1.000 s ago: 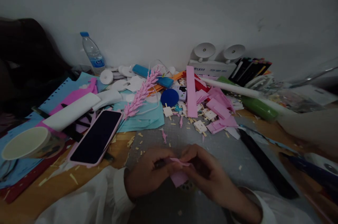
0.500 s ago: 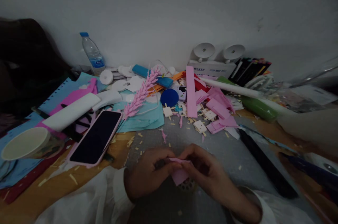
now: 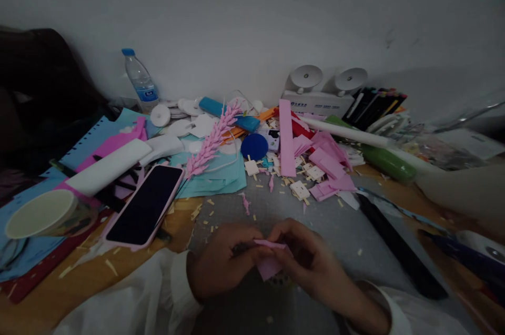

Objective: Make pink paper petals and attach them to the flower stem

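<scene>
Both hands pinch one small piece of pink paper (image 3: pixel 270 267) low over the grey mat (image 3: pixel 331 282). My left hand (image 3: pixel 229 261) grips its left top edge between thumb and fingers; my right hand (image 3: pixel 305 253) holds the right side the same way. The paper's top edge looks folded over, and its lower flap hangs below the thumbs. Behind the flap a round thing with holes (image 3: pixel 282 278) shows only in part. Just beyond the hands lie two small twisted pink paper pieces, the nearer one (image 3: pixel 245 203) on the mat.
A pink paper wheat-like spike (image 3: pixel 213 140) leans across teal sheets (image 3: pixel 213 182). A phone (image 3: pixel 145 206) and a paper cup (image 3: pixel 43 214) stand left. Pink strips (image 3: pixel 288 138) and scraps pile up at the back. To the right lies a long black object (image 3: pixel 400 245); a water bottle (image 3: pixel 140 80) stands by the wall.
The hands stay nearly in place, still pinching the pink paper, with slight finger movement. The whole view has shifted slightly.
</scene>
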Motion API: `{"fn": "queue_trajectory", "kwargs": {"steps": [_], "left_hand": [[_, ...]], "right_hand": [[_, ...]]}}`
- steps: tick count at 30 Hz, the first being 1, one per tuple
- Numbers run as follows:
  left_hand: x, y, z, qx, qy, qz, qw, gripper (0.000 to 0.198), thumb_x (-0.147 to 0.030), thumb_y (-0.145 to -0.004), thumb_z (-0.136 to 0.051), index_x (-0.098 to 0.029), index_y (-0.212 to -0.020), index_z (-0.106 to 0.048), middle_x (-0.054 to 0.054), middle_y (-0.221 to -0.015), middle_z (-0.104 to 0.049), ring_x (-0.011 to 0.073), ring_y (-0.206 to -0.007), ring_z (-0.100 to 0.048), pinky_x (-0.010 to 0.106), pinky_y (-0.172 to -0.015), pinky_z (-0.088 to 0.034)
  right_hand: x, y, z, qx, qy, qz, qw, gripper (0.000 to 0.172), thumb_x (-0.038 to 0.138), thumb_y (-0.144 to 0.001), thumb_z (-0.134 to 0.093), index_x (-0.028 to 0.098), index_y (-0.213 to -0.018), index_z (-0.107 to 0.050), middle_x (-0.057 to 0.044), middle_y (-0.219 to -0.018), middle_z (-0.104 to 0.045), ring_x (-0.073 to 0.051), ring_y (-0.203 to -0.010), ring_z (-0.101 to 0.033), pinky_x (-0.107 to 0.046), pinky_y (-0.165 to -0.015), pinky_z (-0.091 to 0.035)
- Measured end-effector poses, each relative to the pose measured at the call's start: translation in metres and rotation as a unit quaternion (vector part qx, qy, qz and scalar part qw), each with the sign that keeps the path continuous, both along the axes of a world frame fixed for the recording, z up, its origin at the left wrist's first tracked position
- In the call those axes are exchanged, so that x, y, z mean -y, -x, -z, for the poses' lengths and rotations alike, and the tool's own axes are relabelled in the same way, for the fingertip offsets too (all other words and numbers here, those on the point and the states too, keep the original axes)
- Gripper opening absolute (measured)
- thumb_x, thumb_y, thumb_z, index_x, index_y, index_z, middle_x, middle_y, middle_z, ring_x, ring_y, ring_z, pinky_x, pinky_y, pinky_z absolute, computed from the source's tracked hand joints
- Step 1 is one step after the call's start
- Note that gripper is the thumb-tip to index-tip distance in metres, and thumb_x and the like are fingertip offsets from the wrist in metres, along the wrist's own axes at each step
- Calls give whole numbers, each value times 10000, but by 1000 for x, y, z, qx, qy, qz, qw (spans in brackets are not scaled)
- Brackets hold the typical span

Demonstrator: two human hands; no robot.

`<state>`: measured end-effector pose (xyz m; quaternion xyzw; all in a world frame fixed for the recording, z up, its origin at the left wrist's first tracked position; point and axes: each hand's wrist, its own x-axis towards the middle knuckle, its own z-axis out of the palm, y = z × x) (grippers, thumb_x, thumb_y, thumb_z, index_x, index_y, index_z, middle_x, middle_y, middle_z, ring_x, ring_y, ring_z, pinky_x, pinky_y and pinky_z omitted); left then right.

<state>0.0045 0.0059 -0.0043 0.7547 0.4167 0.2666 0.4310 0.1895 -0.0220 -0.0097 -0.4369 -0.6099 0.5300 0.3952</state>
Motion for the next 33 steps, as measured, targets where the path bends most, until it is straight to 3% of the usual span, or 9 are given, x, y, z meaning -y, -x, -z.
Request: {"fn": "queue_trajectory", "kwargs": {"steps": [8, 12, 23, 33], "left_hand": [[-2, -2, -2, 28, 81, 17, 996, 340, -414, -864, -511, -138, -701, -624, -23, -593, -497, 115, -573, -451, 219, -514, -316], [-3, -3, -1, 41, 68, 15, 997, 324, -389, -872, -528, -137, -693, -625, -26, -594, -497, 109, -578, -448, 216, -522, -311], [-2, -4, -6, 41, 50, -12, 998, 247, -340, -827, -596, -142, -685, -636, -19, -610, -538, 121, -608, -487, 219, -568, -340], [-1, -5, -4, 92, 154, 27, 983, 291, -363, -877, -505, -135, -759, -642, 14, -673, -612, 136, -648, -552, 232, -599, -424]], "right_hand": [[-1, -2, 0, 39, -54, 3, 998, 85, 167, -859, -555, 225, -906, -595, 11, -788, -620, -112, -681, -582, -189, -596, -456], [-1, -1, 0, 52, -81, 15, 995, 138, 112, -822, -567, 221, -897, -608, 10, -806, -626, -116, -720, -593, -191, -636, -464], [-1, 1, -2, -32, 12, 4, 999, 102, 309, -897, -577, 216, -936, -599, -5, -814, -616, -120, -700, -590, -200, -607, -471], [0, -1, -1, -8, -51, 11, 999, 62, 234, -896, -554, 200, -883, -604, -14, -777, -634, -137, -704, -608, -226, -634, -476]]}}
